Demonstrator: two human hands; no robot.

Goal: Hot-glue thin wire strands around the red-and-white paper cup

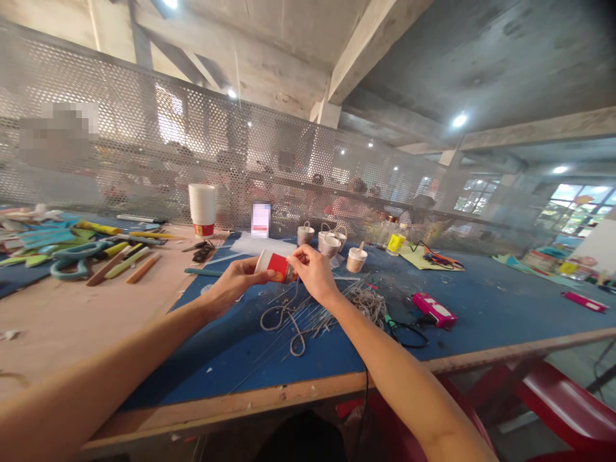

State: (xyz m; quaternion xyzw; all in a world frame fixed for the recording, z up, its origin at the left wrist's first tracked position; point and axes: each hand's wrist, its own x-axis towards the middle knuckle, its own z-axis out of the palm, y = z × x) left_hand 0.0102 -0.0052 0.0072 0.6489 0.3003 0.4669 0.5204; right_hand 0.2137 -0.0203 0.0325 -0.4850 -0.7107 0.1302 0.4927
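Note:
My left hand (234, 282) is closed round a red and white paper cup (274, 264), which lies on its side above the blue mat (481, 308). My right hand (314, 271) pinches a grey cord (283, 317) against the cup's base end. The cord hangs down in loops onto the mat. Thin metal wires (317, 314) lie spread under my hands, beside a heap of twine (368, 301).
A stack of paper cups (202, 208) stands at the back left. Small cord-wrapped cups (330, 244) stand behind my hands. Scissors (72, 256), sticks and coloured strips lie at the left. A pink tool (433, 309) and a black cable lie at the right. Behind the perforated screen (144, 147) sit other people.

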